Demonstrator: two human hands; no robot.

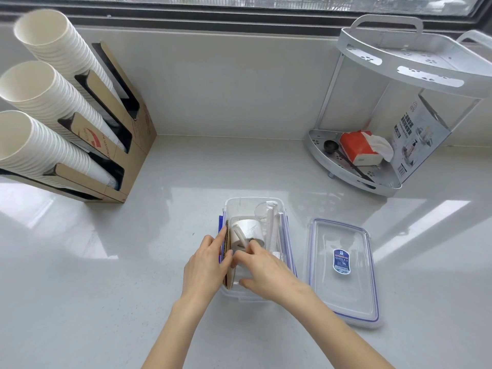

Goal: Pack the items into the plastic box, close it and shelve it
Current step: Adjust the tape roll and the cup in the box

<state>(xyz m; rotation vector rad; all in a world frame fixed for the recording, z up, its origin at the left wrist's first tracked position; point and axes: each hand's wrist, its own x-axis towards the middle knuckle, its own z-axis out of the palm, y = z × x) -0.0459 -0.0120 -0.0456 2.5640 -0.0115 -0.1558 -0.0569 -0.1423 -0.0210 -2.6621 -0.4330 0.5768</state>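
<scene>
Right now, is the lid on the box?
No, the lid lies flat on the counter beside the open box.

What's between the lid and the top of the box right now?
Both hands: the left hand and right hand reach into the open plastic box. The lid lies flat beside it on the counter, on the right.

I count my two hands, left (206, 265) and right (266, 272), one clear box (254, 205), one lid (343, 272), three stacks of paper cups (50, 83), one two-tier rack (386, 107), one tissue pack (359, 149).
</scene>
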